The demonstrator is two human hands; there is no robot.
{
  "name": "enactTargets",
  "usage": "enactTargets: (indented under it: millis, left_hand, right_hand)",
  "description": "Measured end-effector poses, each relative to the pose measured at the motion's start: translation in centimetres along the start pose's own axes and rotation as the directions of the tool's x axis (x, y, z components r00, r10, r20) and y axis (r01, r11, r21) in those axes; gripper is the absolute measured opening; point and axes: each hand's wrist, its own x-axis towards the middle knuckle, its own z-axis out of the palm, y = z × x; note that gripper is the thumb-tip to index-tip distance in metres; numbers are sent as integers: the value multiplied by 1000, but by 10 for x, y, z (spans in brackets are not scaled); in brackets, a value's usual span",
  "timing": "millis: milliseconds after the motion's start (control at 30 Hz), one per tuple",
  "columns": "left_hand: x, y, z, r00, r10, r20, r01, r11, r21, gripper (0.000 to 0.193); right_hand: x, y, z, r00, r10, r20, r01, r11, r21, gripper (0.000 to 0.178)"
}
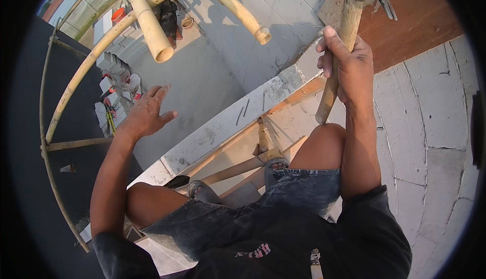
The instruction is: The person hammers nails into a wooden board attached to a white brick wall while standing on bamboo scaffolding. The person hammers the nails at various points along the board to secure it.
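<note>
My right hand (354,69) is raised and wrapped around the wooden handle of a claw hammer (350,20). The hammer's dark metal head is at the top, beside a brown wooden panel (412,31), and the handle's lower end comes down near my right knee. My left hand (146,113) is held out with its fingers apart and nothing in it, left of the narrow top of a pale block wall (205,140). Several thin dark nails (246,108) lie or stand on that wall top between my hands; which of the two I cannot tell.
Bamboo poles (147,18) cross ahead at upper left. Far below, a person (168,18) is near an orange bucket (118,14) and stacked pale blocks (117,66). Bamboo and timber supports (243,170) are under my sandalled feet. A block wall (425,127) rises at right.
</note>
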Motion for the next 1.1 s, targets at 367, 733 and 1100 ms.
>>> enactTargets:
  millis: [367, 733, 1100]
  left_hand:
    - [104, 93, 12, 983, 81, 162, -45, 975, -215, 87]
    - [200, 272, -264, 858, 376, -350, -497, 777, -386, 79]
    - [217, 490, -746, 283, 492, -823, -801, 594, 80, 66]
  right_hand:
    - [-7, -15, -27, 997, 36, -69, -40, 998, -56, 27]
    - [2, -275, -211, 899, -188, -396, 112, 972, -207, 20]
    - [26, -790, -386, 225, -830, -509, -261, 452, -853, 25]
